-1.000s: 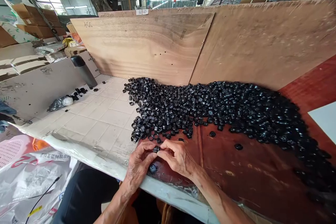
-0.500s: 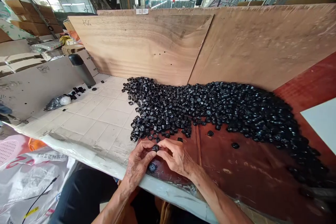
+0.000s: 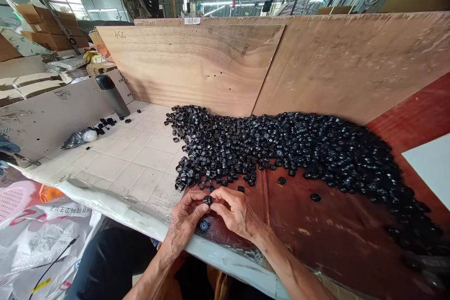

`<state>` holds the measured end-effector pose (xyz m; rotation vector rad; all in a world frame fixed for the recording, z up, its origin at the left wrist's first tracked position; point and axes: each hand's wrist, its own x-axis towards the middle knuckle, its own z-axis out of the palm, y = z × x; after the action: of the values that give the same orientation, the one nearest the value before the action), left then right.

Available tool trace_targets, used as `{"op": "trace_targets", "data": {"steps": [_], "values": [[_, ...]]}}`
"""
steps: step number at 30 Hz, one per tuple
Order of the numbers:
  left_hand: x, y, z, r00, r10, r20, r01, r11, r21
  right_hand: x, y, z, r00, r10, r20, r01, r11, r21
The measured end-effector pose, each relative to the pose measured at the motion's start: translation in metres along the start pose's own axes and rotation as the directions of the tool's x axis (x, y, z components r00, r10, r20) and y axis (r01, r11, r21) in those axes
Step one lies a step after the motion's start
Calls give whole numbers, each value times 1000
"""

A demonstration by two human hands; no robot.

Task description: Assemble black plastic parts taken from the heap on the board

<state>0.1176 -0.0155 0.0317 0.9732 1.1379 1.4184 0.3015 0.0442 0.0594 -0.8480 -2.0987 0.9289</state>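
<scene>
My left hand [image 3: 184, 219] and my right hand [image 3: 235, 211] meet at the near edge of the table, fingertips pinched together on one small black plastic ring [image 3: 207, 200]. Both hands are closed on it. Just below the fingers a round black cap [image 3: 204, 226] lies on the reddish board [image 3: 316, 234]. A long heap of small black plastic rings and caps [image 3: 281, 145] stretches across the table right behind my hands, from the middle to the far right.
Upright plywood boards [image 3: 211, 61] wall off the back of the table. A dark flask [image 3: 111, 95] and a small plastic bag [image 3: 79, 137] sit at the left on the tiled sheet [image 3: 123, 159]. Plastic sacks [image 3: 38, 243] lie below left. A few loose caps [image 3: 315, 197] lie apart.
The hands stay pinched on the small black ring in nearly the same spot; only the view has shifted slightly.
</scene>
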Motion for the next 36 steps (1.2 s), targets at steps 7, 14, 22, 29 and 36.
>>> {"op": "trace_targets", "data": {"steps": [7,14,22,29,36], "values": [[0,1,2,999,29,-17,-28,999,27,1,-6,3,996,88,12,-89,992,88],[-2,5,-1,995,93,23,-95,963,251,2,-12,4,941,314,124,-334,922,194],[9,15,-15,982,114,150,-188,628,755,5,18,8,989,121,-88,-132,981,-139],[38,-13,-11,947,291,135,-253,420,871,7,37,25,997,40,-65,-63,913,-404],[30,-5,-10,919,318,235,-355,402,844,8,36,29,1000,25,-12,-28,881,-472]]}}
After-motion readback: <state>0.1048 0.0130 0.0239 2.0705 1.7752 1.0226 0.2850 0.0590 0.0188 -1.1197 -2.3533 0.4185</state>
